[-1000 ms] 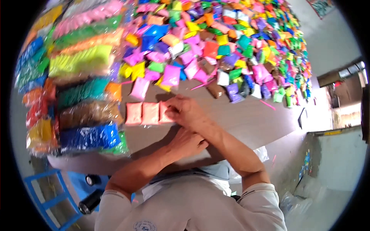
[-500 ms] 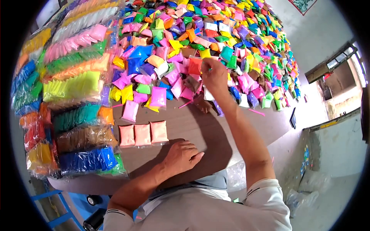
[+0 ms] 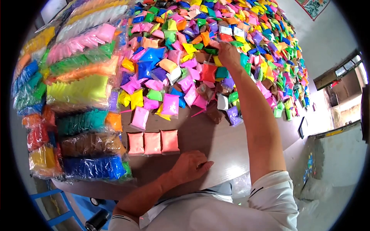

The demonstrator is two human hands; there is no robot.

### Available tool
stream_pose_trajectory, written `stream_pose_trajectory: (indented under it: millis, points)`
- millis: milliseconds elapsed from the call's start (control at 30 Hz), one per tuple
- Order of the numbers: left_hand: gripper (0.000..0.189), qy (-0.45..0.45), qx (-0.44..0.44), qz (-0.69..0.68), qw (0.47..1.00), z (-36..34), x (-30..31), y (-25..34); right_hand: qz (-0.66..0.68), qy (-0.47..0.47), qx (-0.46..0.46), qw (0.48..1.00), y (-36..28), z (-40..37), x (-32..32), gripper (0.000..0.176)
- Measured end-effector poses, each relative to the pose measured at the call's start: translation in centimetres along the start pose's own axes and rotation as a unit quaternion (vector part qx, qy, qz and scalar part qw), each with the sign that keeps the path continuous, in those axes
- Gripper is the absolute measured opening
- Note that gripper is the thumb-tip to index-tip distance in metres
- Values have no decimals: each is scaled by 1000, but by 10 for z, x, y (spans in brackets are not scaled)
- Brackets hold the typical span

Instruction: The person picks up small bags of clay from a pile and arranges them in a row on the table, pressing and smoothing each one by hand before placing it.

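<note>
Three salmon-pink packets (image 3: 152, 143) lie side by side on the brown table (image 3: 227, 140). Just below and right of them, my left hand (image 3: 191, 165) rests near the table's front edge with its fingers curled; what they hold, if anything, is hidden. My right hand (image 3: 228, 54) reaches far into the heap of small coloured packets (image 3: 208, 72). Its fingers are closed at a salmon-pink packet (image 3: 214, 44) beside green and yellow ones.
Stacked rows of clear bags with sorted packets (image 3: 79, 92) fill the table's left side. A dark flat object (image 3: 303, 128) stands at the right edge. Below left is a blue metal frame (image 3: 58, 208).
My right hand has moved further up and right over the heap, to a pink packet. The left hand keeps its curled pose beside the three packets. The whole view has shifted slightly.
</note>
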State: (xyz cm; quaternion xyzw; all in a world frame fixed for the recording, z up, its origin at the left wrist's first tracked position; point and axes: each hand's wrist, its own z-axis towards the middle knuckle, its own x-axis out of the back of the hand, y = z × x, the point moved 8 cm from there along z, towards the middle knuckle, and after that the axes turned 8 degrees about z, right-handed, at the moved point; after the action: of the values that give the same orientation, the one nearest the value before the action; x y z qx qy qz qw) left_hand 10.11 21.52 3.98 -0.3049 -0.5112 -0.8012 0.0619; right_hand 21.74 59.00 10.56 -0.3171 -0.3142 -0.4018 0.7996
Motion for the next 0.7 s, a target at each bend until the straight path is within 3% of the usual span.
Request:
stream_pose_trajectory:
  millis: [67, 100, 200, 267, 333, 467, 533, 700]
  points:
    - [34, 1, 62, -74, 995, -1, 5, -4, -1, 3, -43, 999, 2, -2, 15, 25]
    - [36, 3, 91, -113, 989, -1, 7, -7, 28, 32, -11, 999, -6, -7, 29, 23]
    - [39, -22, 117, -154, 981, 3, 10, -14, 140, 78, -7, 987, -40, -44, 76, 26]
    - [46, -24, 174, -229, 957, -7, -2, -35, 257, 49, -5, 965, -57, -89, 91, 24]
    - [49, -7, 186, -320, 929, -8, -2, -38, 210, 65, 100, 970, -98, -141, 118, 25]
    - [58, -26, 189, -382, 904, -6, 3, -35, 365, -46, -51, 928, -130, -227, 133, 29]
    - [59, -25, 171, -365, 915, -3, 3, -30, 409, -62, -50, 909, -141, -252, 138, 33]
    - [42, -57, 211, -245, 945, -6, 2, -36, 592, -90, -126, 791, -138, -292, 133, 34]
